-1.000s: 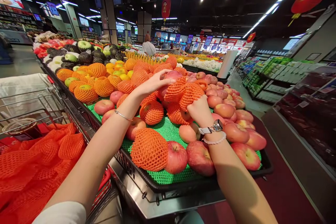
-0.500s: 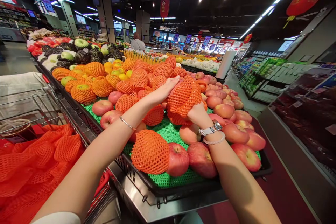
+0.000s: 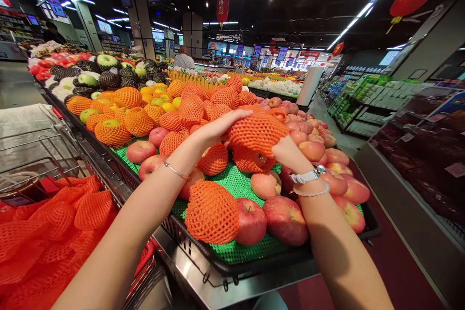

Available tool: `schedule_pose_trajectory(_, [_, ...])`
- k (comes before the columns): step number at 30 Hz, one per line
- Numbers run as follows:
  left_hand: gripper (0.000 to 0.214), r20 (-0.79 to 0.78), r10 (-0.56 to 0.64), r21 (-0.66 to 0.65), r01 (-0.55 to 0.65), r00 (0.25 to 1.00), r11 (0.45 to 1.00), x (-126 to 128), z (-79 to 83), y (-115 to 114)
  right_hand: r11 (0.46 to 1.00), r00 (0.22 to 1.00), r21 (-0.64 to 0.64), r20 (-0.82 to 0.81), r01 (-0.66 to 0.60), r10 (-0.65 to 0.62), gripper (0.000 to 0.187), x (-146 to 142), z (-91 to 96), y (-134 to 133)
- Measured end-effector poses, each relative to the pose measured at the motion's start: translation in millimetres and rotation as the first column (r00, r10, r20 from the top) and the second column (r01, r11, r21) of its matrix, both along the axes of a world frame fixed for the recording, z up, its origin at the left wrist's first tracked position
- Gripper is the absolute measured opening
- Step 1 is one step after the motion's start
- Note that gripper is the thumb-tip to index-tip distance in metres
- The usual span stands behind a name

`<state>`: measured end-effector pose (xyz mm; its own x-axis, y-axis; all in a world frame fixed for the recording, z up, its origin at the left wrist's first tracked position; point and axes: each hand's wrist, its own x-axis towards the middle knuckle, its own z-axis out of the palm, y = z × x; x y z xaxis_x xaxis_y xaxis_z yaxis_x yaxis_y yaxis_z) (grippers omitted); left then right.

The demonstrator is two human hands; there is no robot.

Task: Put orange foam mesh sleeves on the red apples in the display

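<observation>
Supermarket aisle (image 3: 325,116) under a dark ceiling, a person in a pale shirt (image 3: 183,61) far off beyond the fruit. Nearer stands a display table, its black rim (image 3: 254,264) running across the view, with a green mesh mat (image 3: 232,252) under red-cheeked apples (image 3: 285,220) and a netted apple (image 3: 211,213). To the left, a wire trolley (image 3: 43,147) holds a heap of orange foam nets (image 3: 47,237).

Above the pile, a foam net sleeve (image 3: 257,131) is held up between both hands, its long axis running roughly left to right. The left hand (image 3: 221,128) lies almost flat, fingers extended along the sleeve's left end, with no clear grip. The right hand (image 3: 290,154) is the more deeply engaged, its fingers buried in the sleeve's right end — how far open they are cannot be told. A wristwatch (image 3: 308,176) sits just above that hand.
</observation>
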<state>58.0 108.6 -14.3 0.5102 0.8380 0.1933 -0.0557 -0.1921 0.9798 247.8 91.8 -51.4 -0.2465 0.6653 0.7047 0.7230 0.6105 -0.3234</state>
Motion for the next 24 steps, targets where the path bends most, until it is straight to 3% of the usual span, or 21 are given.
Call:
schedule_pose_trajectory(2, [0.047, 0.074, -0.020, -0.060, 0.024, 0.997, 0.998, -3, 1.0, 4, 0.998, 0.998, 0.032, -0.042, 0.053, -0.051, 0.014, 3, 9.6, -9])
schedule_pose_trajectory(5, [0.044, 0.119, -0.062, -0.100, 0.074, 0.991, 0.992, -5, 2.0, 6, 0.963, 0.970, 0.120, -0.061, 0.243, -0.237, 0.023, 2, 19.7, -21])
schedule_pose_trajectory(9, [0.046, 0.141, -0.034, -0.174, 0.058, 0.989, 0.983, -2, 0.7, 6, 0.939, 0.941, 0.144, 0.090, 0.313, -0.327, 0.017, -2, 18.9, -23])
schedule_pose_trajectory(12, [0.050, 0.193, 0.028, -0.168, 0.005, 0.981, 0.986, -1, -0.1, 4, 0.946, 0.951, 0.211, 0.132, 0.247, -0.278, 0.025, -4, 9.6, -17])
schedule_pose_trajectory(16, [0.049, 0.215, -0.042, -0.124, 0.070, 0.976, 0.990, -1, 0.2, -1, 0.946, 0.977, 0.316, 0.167, 0.077, -0.135, 0.041, -2, -4.3, -10])
schedule_pose_trajectory(20, [0.046, 0.164, -0.126, -0.140, 0.150, 0.978, 0.979, 1, 0.1, -10, 0.980, 0.965, 0.196, 0.260, -0.034, -0.018, 0.026, 2, -11.0, -5])
schedule_pose_trajectory(24, [0.045, 0.205, -0.167, -0.119, 0.194, 0.964, 0.974, 7, -1.5, -17, 0.983, 0.979, 0.117, 0.165, -0.142, 0.122, 0.023, -1, -6.7, -3])
